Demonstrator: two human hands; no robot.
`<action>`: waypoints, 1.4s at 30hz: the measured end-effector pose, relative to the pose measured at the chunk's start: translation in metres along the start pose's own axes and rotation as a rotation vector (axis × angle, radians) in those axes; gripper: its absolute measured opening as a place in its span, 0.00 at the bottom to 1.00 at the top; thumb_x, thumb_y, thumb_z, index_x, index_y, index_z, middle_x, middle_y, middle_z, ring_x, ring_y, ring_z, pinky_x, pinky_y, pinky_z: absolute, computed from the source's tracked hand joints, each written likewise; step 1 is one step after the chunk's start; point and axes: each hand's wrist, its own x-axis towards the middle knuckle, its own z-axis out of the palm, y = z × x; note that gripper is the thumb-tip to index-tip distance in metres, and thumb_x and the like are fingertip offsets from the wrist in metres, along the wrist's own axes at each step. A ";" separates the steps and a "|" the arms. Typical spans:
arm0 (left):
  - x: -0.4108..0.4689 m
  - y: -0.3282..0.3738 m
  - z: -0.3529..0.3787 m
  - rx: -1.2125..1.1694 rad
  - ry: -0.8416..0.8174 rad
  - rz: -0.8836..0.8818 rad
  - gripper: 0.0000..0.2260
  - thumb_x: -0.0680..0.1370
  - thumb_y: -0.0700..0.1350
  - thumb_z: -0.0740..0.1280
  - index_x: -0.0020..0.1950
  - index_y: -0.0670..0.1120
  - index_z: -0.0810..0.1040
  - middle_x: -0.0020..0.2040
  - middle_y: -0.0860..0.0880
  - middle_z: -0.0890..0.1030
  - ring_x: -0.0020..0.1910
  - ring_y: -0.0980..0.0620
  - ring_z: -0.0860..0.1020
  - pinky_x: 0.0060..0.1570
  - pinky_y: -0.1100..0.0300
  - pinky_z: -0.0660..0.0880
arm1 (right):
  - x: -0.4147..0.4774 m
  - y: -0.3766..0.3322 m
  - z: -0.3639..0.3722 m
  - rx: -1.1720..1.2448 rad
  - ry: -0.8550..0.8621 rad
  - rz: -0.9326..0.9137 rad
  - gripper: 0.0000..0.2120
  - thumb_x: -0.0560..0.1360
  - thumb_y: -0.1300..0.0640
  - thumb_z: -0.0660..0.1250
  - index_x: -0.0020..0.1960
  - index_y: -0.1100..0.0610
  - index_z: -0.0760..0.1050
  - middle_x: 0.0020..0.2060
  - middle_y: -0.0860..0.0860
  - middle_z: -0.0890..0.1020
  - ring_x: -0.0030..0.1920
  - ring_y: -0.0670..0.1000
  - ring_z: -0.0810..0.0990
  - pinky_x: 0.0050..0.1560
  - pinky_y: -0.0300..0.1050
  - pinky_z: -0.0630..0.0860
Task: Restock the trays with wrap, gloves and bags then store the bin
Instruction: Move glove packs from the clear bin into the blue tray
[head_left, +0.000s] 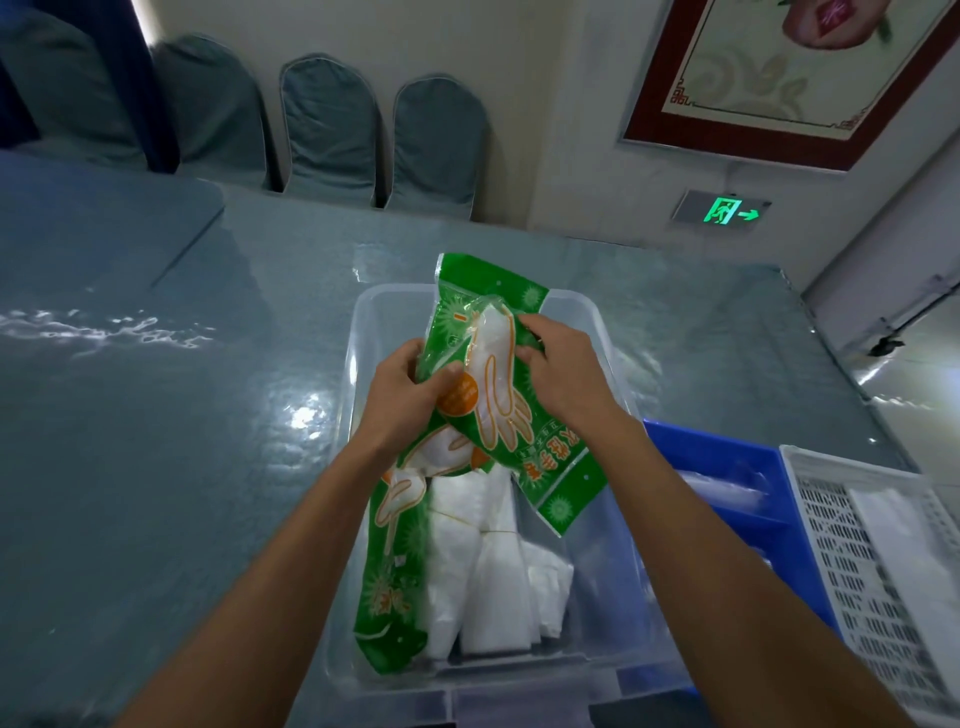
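Two hands: the left hand (410, 384) pinches the left edge of the glove pack (498, 395) with the thumb on the front, and the right hand (563, 369) grips its right edge with curled fingers.
Pack place: in the air above the clear bin (363, 332), tilted, its top toward the far rim.
Step in hand: I judge it is lifting this pack out, to carry it to a tray.
How to do it well: hold both edges firmly and lift until the low corner is free of the bin wall. Then go right toward the blue tray (727, 457) or the white tray (841, 519); which one takes gloves I cannot tell.
Pack look: thin green plastic, glossy and wrinkled, with an orange-outlined glove drawing and an orange disc.
Inside the bin: a second green pack (395, 571) and folded white bags (493, 561).
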 end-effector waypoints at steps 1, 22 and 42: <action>0.001 -0.001 -0.001 0.015 0.018 0.001 0.08 0.78 0.46 0.70 0.56 0.49 0.79 0.49 0.49 0.86 0.47 0.51 0.85 0.49 0.50 0.82 | 0.002 0.001 0.004 -0.002 0.003 0.001 0.17 0.79 0.62 0.65 0.67 0.54 0.76 0.60 0.54 0.82 0.58 0.54 0.79 0.63 0.49 0.74; 0.012 0.003 -0.002 -0.262 0.345 -0.076 0.13 0.79 0.39 0.68 0.62 0.47 0.72 0.54 0.51 0.83 0.49 0.55 0.83 0.43 0.62 0.80 | -0.032 0.020 0.070 0.775 0.041 0.609 0.14 0.78 0.48 0.68 0.50 0.59 0.81 0.46 0.55 0.85 0.44 0.52 0.84 0.46 0.51 0.82; 0.002 0.001 -0.005 -0.313 0.134 -0.047 0.08 0.81 0.42 0.66 0.59 0.46 0.80 0.53 0.45 0.86 0.51 0.44 0.84 0.54 0.43 0.80 | -0.007 0.029 0.029 1.014 0.394 0.559 0.17 0.73 0.65 0.74 0.56 0.49 0.74 0.57 0.58 0.82 0.54 0.58 0.83 0.49 0.59 0.83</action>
